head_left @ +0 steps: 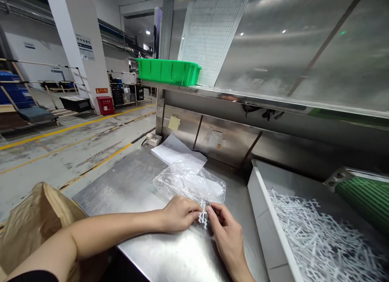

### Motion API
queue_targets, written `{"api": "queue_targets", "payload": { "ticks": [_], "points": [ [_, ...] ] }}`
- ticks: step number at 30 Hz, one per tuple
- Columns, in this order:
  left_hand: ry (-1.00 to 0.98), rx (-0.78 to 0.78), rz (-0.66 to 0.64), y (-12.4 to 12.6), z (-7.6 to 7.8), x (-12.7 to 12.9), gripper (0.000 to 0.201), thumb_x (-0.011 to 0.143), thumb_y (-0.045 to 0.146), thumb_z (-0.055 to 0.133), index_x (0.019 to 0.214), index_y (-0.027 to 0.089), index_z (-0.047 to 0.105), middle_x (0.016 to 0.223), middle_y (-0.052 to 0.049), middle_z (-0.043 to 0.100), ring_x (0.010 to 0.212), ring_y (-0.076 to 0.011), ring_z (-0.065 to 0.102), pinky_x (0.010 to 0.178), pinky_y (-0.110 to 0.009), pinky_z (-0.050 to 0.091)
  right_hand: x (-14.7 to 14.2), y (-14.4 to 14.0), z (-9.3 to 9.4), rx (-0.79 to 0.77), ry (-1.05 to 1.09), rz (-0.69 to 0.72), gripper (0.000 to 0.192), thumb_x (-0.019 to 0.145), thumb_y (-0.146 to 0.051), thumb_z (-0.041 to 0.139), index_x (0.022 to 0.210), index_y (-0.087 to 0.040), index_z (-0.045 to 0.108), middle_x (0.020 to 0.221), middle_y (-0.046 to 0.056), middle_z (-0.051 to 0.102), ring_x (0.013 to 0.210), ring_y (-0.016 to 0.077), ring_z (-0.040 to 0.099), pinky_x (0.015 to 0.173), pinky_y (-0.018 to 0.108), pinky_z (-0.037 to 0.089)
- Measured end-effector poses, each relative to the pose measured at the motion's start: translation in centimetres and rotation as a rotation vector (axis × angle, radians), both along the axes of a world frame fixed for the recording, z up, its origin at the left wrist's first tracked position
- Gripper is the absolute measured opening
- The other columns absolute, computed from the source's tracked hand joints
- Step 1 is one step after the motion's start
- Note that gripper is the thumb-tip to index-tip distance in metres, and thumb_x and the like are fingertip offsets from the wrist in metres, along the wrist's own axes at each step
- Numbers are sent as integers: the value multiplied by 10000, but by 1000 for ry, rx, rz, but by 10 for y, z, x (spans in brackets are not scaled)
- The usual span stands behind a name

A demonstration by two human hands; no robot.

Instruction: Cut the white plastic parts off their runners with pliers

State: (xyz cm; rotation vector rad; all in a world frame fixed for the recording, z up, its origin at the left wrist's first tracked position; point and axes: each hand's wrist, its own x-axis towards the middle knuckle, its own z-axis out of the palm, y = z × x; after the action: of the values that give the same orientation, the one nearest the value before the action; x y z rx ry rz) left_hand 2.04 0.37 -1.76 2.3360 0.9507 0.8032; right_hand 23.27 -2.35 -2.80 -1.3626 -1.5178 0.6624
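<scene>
Both hands meet over a steel worktable (133,184). My left hand (179,214) and my right hand (226,231) pinch a small white plastic cross-shaped part (203,217) between their fingertips, just above the tabletop. Right behind the part lies a crumpled clear plastic bag (190,181), touching my left fingers. To the right stands a white tray (261,201) filled with several more white plastic pieces (319,237).
White paper sheets (174,150) lie behind the bag. A brown paper bag (33,221) stands at the table's left front corner. A green bin (168,70) sits on the shelf above. A green conveyor belt (364,195) ends at the tray's far right. Open factory floor lies left.
</scene>
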Motion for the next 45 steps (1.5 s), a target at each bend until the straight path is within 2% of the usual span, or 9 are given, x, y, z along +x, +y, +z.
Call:
{"api": "queue_targets", "payload": {
  "ticks": [3, 6, 10, 15, 22, 30, 35, 40, 45],
  "points": [
    [-8, 6, -23, -4, -1, 0, 192, 1042, 172, 589, 1059, 183, 781, 1005, -54, 839, 953, -218, 797, 863, -285, 565, -2, -2, 2, 4, -7, -6, 507, 949, -667, 709, 1032, -176, 803, 806, 68, 774, 663, 217, 680, 609, 316, 541],
    [13, 81, -36, -9, -7, -5, 234, 1088, 218, 538, 1046, 172, 764, 988, -83, 821, 944, -226, 778, 869, -310, 573, -6, -8, 8, 17, -24, -13, 431, 960, -597, 712, 1004, -177, 801, 768, 42, 746, 649, 193, 655, 630, 307, 532],
    [-28, 153, -67, -12, -12, -12, 271, 1126, 256, 491, 1037, 169, 732, 937, -79, 787, 866, -210, 742, 799, -312, 562, -11, -12, 16, 26, -26, -11, 312, 969, -499, 730, 999, -196, 802, 774, 24, 743, 650, 176, 642, 658, 303, 536],
    [-62, 203, -99, -13, -7, -14, 269, 1122, 214, 495, 930, 170, 678, 829, -47, 725, 759, -182, 680, 696, -297, 503, -14, -15, 20, 70, -36, 29, 166, 990, -370, 733, 1001, -214, 789, 778, -3, 734, 627, 147, 624, 631, 275, 527],
    [-82, 229, -89, -13, -2, -15, 239, 1131, 212, 505, 982, 163, 685, 836, -43, 722, 745, -166, 663, 677, -287, 485, -14, -22, 28, 158, -59, 46, 61, 1008, -278, 740, 990, -227, 767, 773, -23, 725, 618, 132, 610, 597, 264, 496],
    [-53, 251, -67, -13, 0, -14, 276, 1122, 199, 503, 879, 182, 633, 806, -31, 713, 721, -158, 643, 659, -290, 474, -16, -28, 31, 208, -117, 113, 24, 1025, -227, 734, 1005, -223, 747, 749, -37, 684, 592, 119, 567, 583, 275, 462],
    [-35, 259, -57, -13, 0, -14, 298, 1128, 209, 497, 855, 186, 616, 788, -26, 701, 713, -153, 638, 653, -288, 469, -14, -29, 31, 235, -153, 153, 26, 1040, -227, 722, 1024, -223, 741, 791, -24, 712, 607, 121, 582, 593, 286, 461],
    [-45, 268, -48, -13, -1, -14, 313, 1123, 214, 518, 818, 188, 586, 760, -18, 670, 695, -153, 608, 638, -297, 440, -10, -23, 30, 184, -145, 103, 59, 1035, -246, 720, 985, -224, 744, 761, -26, 713, 621, 132, 606, 606, 287, 479],
    [-34, 271, -53, -13, -2, -15, 310, 1124, 214, 517, 824, 187, 589, 768, -21, 676, 699, -154, 609, 638, -300, 436, -10, -21, 29, 141, -130, 130, 72, 1033, -264, 718, 980, -224, 747, 778, -23, 730, 637, 135, 631, 619, 287, 491]
  ]
}}
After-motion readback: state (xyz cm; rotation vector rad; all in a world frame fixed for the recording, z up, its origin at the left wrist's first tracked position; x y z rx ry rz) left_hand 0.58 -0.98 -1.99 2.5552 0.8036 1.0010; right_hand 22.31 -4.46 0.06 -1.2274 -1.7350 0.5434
